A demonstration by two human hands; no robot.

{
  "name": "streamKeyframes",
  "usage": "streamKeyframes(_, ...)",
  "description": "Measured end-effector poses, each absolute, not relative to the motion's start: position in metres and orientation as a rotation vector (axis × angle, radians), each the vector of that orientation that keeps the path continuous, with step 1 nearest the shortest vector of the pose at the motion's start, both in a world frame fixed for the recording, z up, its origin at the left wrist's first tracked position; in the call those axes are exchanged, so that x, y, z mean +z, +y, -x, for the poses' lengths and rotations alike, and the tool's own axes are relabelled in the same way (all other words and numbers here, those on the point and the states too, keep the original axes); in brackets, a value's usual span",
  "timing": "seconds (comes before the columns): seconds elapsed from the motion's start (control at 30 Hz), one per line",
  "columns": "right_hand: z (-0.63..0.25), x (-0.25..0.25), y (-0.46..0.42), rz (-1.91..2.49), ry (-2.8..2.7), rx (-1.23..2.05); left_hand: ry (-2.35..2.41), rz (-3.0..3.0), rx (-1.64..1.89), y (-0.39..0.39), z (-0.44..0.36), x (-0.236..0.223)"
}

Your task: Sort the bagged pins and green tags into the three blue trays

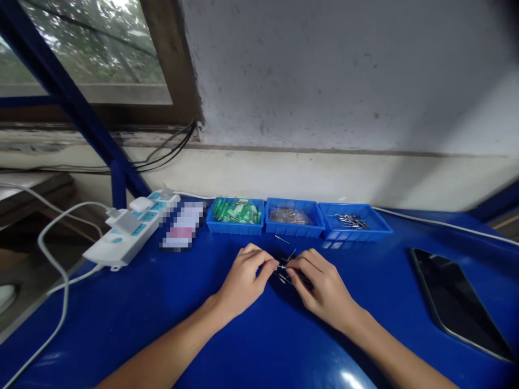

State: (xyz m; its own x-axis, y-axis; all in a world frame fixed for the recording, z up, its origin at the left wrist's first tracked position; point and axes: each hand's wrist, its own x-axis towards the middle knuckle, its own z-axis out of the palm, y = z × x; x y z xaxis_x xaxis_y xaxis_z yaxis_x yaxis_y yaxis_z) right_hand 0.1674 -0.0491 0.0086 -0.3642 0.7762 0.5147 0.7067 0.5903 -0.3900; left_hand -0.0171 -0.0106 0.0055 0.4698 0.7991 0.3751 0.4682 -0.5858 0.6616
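Note:
My left hand (248,278) and my right hand (324,281) meet over the blue table, fingertips pinched. Between them is a thin silvery blind rivet (281,266), its left end in my left thumb and forefinger and its right end at my right fingertips. Several more loose rivets (280,277) lie just below and behind the fingers, partly hidden by my right hand. A single rivet (281,239) lies apart, in front of the middle bin. In the right blue bin (359,236) is a heap of similar metal pieces.
Left of it stand a blue bin (295,231) with clear bags and another bin (235,229) with green packets. A white power strip (127,232) with plugs and cables lies at the left, beside a blurred-out item (184,227). A dark phone-like device (456,302) rests at the right.

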Motion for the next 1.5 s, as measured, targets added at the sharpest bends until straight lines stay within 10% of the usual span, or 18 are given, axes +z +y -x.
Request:
streamKeyframes(0.27, -0.243, 0.026, -0.027, 1.622, -1.515, -0.377, 1.013, -2.502, 0.629, -0.009, 0.021, 0.003)
streamKeyframes(0.67, -0.178, 0.013, -0.047, 1.311, -2.144, 0.253, 0.989, -2.374, 0.772, -0.013, 0.018, 0.010)
streamKeyframes(1.5, -0.176, 0.017, -0.050, 1.185, -2.243, 0.289, 0.973, -2.189, 0.805, -0.020, 0.017, 0.006)
